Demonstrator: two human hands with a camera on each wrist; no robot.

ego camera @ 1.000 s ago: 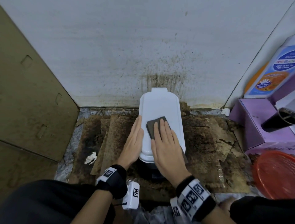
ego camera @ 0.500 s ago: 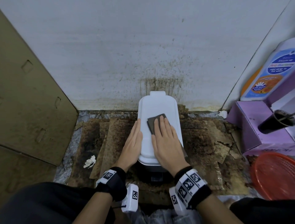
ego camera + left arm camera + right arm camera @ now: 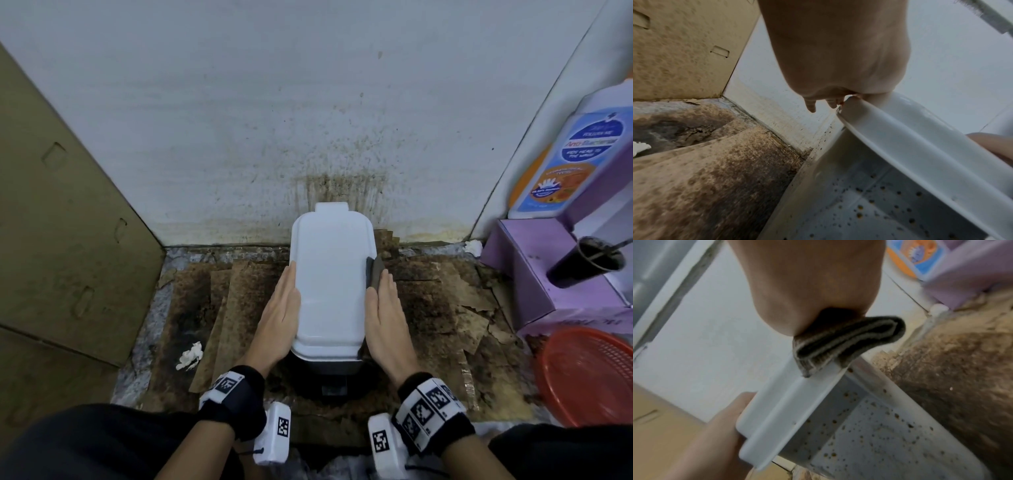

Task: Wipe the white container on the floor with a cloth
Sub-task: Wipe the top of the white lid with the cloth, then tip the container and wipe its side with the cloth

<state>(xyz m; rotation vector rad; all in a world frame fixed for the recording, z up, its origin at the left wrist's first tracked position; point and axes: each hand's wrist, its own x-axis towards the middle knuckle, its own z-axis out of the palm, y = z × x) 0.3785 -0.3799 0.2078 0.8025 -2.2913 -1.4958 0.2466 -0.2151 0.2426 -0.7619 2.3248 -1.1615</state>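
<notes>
Since half a second ago the right hand (image 3: 387, 329) has slid off the lid top, and its straight fingers now press the folded dark grey cloth (image 3: 374, 274) flat against the right edge of the white rectangular plastic container (image 3: 330, 284), which stands on stained cardboard against the wall. One container, one cloth and two hands show; the left hand (image 3: 279, 322) lies open, fingers straight, along the left edge. The right palm covers most of the cloth, and the container's spotted sides (image 3: 879, 443) appear only in the blurred wrist views.
</notes>
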